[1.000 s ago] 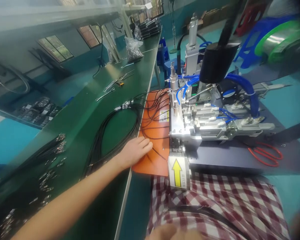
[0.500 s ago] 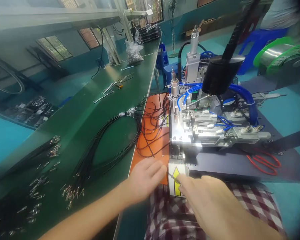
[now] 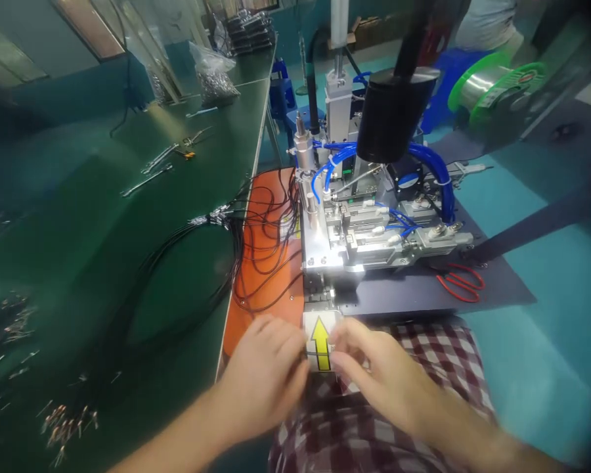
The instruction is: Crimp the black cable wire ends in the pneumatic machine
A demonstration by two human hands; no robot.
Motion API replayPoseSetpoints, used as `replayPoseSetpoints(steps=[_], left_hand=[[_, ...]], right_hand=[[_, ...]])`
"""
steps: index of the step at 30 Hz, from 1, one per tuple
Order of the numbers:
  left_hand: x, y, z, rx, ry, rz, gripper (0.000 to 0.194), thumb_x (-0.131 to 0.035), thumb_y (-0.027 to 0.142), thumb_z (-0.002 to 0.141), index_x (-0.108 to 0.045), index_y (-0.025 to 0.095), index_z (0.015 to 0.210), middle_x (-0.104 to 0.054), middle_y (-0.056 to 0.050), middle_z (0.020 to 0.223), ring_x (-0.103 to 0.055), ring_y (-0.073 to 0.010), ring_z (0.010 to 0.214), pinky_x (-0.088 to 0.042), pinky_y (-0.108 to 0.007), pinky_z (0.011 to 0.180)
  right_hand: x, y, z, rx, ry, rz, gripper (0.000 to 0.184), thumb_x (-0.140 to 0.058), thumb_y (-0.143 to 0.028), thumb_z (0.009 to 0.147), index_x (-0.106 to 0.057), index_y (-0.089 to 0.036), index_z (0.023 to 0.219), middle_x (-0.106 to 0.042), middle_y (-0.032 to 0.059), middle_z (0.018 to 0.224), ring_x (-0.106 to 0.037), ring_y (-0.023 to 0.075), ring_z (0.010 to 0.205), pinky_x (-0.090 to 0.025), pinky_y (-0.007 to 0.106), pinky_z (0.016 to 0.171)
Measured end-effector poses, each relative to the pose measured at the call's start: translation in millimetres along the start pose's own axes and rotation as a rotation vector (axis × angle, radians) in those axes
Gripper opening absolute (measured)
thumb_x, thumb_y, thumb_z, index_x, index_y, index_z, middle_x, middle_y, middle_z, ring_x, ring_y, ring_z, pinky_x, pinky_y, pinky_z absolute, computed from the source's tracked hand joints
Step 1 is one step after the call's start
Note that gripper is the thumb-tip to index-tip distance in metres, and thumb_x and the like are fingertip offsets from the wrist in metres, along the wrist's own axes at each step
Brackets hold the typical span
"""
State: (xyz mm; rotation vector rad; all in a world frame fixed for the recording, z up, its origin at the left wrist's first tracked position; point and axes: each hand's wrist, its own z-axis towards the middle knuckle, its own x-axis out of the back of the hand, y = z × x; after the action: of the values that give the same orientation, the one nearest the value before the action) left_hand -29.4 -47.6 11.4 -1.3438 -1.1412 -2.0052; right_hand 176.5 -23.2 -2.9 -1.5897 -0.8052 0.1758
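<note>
My left hand [image 3: 270, 368] is curled closed at the left side of a white plate with a yellow arrow [image 3: 320, 328]. Opposite it, my right hand [image 3: 374, 361] pinches with thumb and forefinger. Between the two hands runs a short stretch of thin black cable [image 3: 318, 354], crossing in front of the arrow. Just beyond them stands a metal bench machine [image 3: 325, 243] with blue air tubes. Several black cables [image 3: 263, 263] trail across the orange board [image 3: 270, 299] to the machine's left side.
Left is a green table [image 3: 93, 217] with a cable bundle [image 3: 152, 263], wrenches [image 3: 148, 180] and a bag of small metal parts [image 3: 214, 79]. Red-handled scissors [image 3: 460, 284] lie on the dark machine base [image 3: 398, 292]. A black lamp-like cylinder [image 3: 394, 118] hangs over the machine. A wire spool [image 3: 492, 89] stands behind.
The view has swung, so the scene sits further left and higher. My right hand has turned from stretched out to a pinch, and the cable between my hands now lies level.
</note>
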Motion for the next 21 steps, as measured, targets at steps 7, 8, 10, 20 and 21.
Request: replayPoseSetpoints(steps=[7, 8, 10, 20, 21], left_hand=[[-12.3, -4, 12, 0.391, 0.001, -0.576, 0.023, -0.043, 0.022, 0.096, -0.059, 0.026, 0.111, -0.067, 0.000, 0.100, -0.063, -0.0137, 0.084, -0.051, -0.024, 0.073], [-14.0, -6, 13, 0.409, 0.017, -0.589, 0.023, -0.043, 0.023, 0.095, -0.061, 0.025, 0.109, -0.067, -0.001, 0.101, -0.063, -0.0145, 0.085, -0.051, -0.025, 0.074], [-16.8, -8, 14, 0.414, 0.028, -0.598, 0.022, -0.045, 0.023, 0.095, -0.062, 0.024, 0.108, -0.068, -0.002, 0.099, -0.063, -0.0156, 0.085, -0.051, -0.027, 0.074], [-18.2, -3, 38, 0.483, -0.028, -0.776, 0.020, -0.052, 0.028, 0.091, -0.061, 0.024, 0.108, -0.064, 0.000, 0.081, -0.059, -0.0139, 0.071, -0.047, -0.023, 0.058], [-18.6, -3, 43, 0.512, -0.034, -0.857, 0.019, -0.053, 0.028, 0.090, -0.062, 0.023, 0.106, -0.062, 0.001, 0.076, -0.057, -0.0126, 0.066, -0.044, -0.022, 0.054]], right_hand=[[12, 15, 21, -0.046, 0.111, 0.280, 0.015, -0.054, -0.032, 0.089, -0.060, -0.019, 0.094, -0.065, 0.0012, 0.077, -0.060, 0.0147, 0.068, -0.047, 0.026, 0.061], [15, 17, 23, -0.057, 0.130, 0.252, 0.015, -0.055, -0.032, 0.088, -0.062, -0.019, 0.091, -0.065, 0.0015, 0.077, -0.058, 0.0146, 0.067, -0.046, 0.026, 0.060], [17, 19, 24, -0.065, 0.169, 0.216, 0.016, -0.058, -0.032, 0.086, -0.065, -0.019, 0.090, -0.065, 0.0014, 0.075, -0.056, 0.0143, 0.065, -0.044, 0.026, 0.059], [12, 14, 34, -0.070, 0.199, 0.377, 0.017, -0.059, -0.030, 0.084, -0.060, -0.018, 0.073, -0.057, -0.0032, 0.060, -0.051, 0.0095, 0.052, -0.041, 0.021, 0.049], [12, 15, 34, -0.081, 0.194, 0.413, 0.017, -0.060, -0.031, 0.084, -0.061, -0.017, 0.073, -0.059, -0.0027, 0.062, -0.051, 0.0091, 0.051, -0.041, 0.021, 0.049]])
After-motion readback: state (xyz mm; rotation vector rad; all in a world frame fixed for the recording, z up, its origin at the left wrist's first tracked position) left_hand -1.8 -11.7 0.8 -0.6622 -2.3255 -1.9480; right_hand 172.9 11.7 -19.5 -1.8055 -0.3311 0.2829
